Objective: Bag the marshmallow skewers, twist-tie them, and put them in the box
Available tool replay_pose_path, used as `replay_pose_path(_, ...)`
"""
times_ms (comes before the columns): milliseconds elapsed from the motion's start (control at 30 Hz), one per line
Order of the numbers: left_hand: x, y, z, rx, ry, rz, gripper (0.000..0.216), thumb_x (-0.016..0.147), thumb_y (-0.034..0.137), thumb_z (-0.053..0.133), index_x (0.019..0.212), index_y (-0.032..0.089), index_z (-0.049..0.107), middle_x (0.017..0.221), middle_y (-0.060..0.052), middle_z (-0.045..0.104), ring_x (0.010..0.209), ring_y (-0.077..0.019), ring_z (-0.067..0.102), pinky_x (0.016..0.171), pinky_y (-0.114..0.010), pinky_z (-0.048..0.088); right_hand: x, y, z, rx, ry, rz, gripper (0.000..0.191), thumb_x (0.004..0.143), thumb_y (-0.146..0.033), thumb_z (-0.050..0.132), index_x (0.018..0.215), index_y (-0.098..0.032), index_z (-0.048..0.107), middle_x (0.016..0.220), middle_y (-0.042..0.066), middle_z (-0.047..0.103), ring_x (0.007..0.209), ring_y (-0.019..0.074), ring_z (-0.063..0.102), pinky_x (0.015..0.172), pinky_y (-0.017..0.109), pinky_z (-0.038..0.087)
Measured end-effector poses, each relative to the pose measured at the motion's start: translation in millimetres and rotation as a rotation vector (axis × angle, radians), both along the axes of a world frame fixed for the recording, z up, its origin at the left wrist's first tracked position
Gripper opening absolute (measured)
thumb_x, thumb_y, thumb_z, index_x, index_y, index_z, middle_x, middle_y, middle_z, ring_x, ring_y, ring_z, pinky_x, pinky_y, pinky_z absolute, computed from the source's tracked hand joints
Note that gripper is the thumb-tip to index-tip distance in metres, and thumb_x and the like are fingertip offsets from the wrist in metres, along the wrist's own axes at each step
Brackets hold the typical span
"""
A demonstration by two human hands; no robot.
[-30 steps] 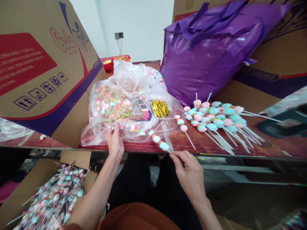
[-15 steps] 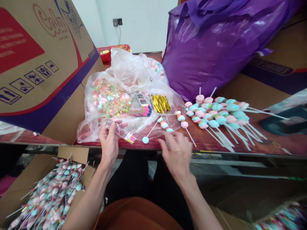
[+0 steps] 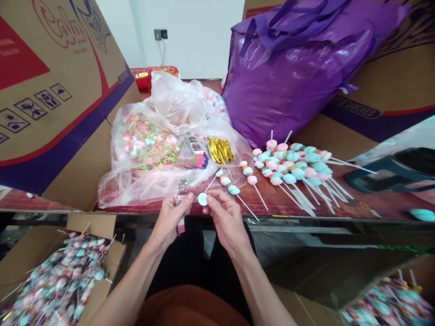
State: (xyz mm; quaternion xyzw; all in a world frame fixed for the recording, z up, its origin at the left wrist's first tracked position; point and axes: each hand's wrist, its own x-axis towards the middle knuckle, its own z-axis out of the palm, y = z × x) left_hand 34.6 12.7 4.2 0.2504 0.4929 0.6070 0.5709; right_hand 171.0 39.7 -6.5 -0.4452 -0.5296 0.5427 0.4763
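My left hand point(image 3: 175, 213) is closed, thumb against fingers, on a small clear printed plastic bag point(image 3: 182, 186); a pink and purple end hangs below the fingers. Close beside it, my right hand point(image 3: 227, 215) pinches a pale blue candy disc point(image 3: 202, 199) that has a white stick rising behind it. Just beyond the right hand lies a skewer of blue, pink and white marshmallows point(image 3: 227, 182), with a shorter marshmallow skewer point(image 3: 249, 173) to its right. A pile of marshmallow skewers point(image 3: 299, 167) rests farther right on the red table.
Behind my hands, a clear plastic sheet point(image 3: 136, 181) holds loose candies point(image 3: 149, 140), fanned printed bags point(image 3: 193, 156) and gold twist ties point(image 3: 221, 151). A purple bag point(image 3: 282, 81) and large cartons point(image 3: 68, 113) stand behind. Boxes of wrapped skewers point(image 3: 61, 271) sit below on both sides.
My right hand has moved left and taken hold of the blue candy disc on its stick. My left hand, with the plastic bag, has come down and right towards it.
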Motion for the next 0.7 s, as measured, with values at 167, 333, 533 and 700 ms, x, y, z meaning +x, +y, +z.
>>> replay_pose_path(167,16,1,2.2,0.055,0.041,-0.016,0.035,0.061,0.038,0.090,0.082,0.014,0.076,0.066,-0.002,0.066,0.060,-0.0109,0.058,0.061,-0.022,0.048,-10,-6,2.6,-0.030,0.122,-0.024,0.020,0.089,-0.040,0.058,0.093,-0.021,0.061,0.079,0.004,0.069,0.061,0.0172,0.061,0.064,0.033,0.054)
replay_pose_path(333,17,1,-1.4,0.086,0.125,0.108,0.033,0.061,0.035,0.089,0.084,0.014,0.076,0.074,-0.004,0.072,0.064,-0.0125,0.063,0.063,-0.023,0.051,1,-4,4.0,0.056,0.019,-0.074,0.018,0.088,-0.038,0.063,0.089,-0.021,0.068,0.083,0.004,0.069,0.074,0.0208,0.063,0.071,0.035,0.053)
replay_pose_path(533,2,9,-0.7,0.025,-0.010,0.187,0.044,0.059,0.040,0.090,0.087,0.015,0.068,0.071,-0.001,0.071,0.058,-0.0142,0.068,0.052,-0.021,0.050,67,19,-10.4,0.445,-1.015,-0.434,0.022,0.090,-0.031,0.059,0.101,-0.016,0.070,0.096,0.016,0.068,0.088,0.0300,0.059,0.077,0.041,0.043)
replay_pose_path(700,-6,16,-0.5,0.049,-0.065,0.235,0.042,0.061,0.041,0.090,0.085,0.013,0.068,0.076,-0.002,0.072,0.067,-0.0158,0.073,0.060,-0.020,0.054,87,31,-33.7,0.484,-1.235,-0.351,0.018,0.091,-0.022,0.053,0.086,-0.016,0.070,0.079,0.010,0.065,0.069,0.0236,0.057,0.062,0.034,0.036)
